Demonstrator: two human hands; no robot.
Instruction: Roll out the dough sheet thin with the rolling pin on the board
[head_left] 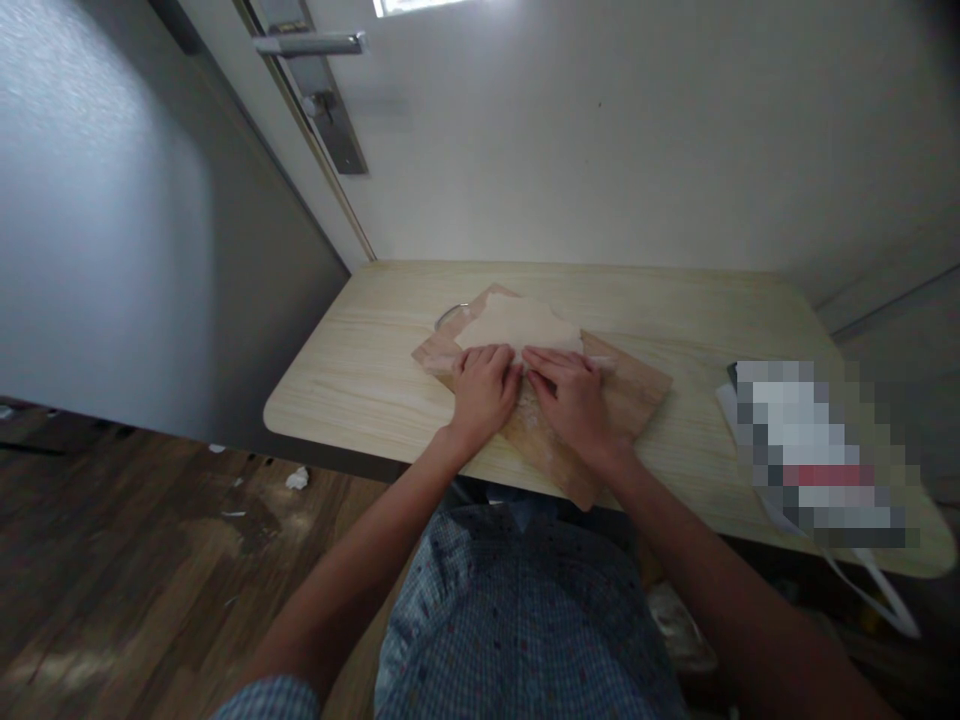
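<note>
A flattened sheet of pale dough [517, 318] lies on a wooden cutting board [630, 378], which is set at an angle on the table. Across the near edge of the visible dough runs a rolling pin [602, 366], its middle covered by my hands. My left hand [484, 388] is closed over its left part, and my right hand [568, 392] over its right part. The fingertips of both hands almost meet at the centre. White flour dusts the board just below the hands. A metal ring handle [450, 314] shows at the board's far left corner.
The board rests on a light wood table [360, 330] against a pale door with a metal lever handle [311, 44]. To the right lies a blurred-out object [814, 450] with a white strap hanging over the table edge. Paper scraps [298, 478] litter the floor.
</note>
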